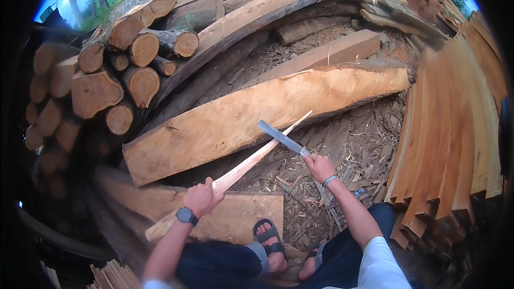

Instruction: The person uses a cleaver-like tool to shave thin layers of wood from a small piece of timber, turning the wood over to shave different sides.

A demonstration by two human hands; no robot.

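Observation:
My left hand (202, 199), with a dark watch on its wrist, is closed round a pale, tapering wooden stick (243, 170). The stick slants up to the right and ends in a thin point. In my right hand (320, 168) is the grip of a hand saw (284, 138), mostly hidden by my fingers. Its short, straight, toothed blade points up to the left and crosses the stick near its thin end; whether the two touch I cannot tell. Behind them lies a long, thick sawn slab (257, 108).
Cut logs (143, 49) are stacked at the left. Long sawn boards (447, 123) lean in a row at the right. A curved beam (257, 16) lies at the back. Bark and wood chips (369, 144) litter the ground. My sandalled foot (270, 238) rests near a flat slab (246, 217).

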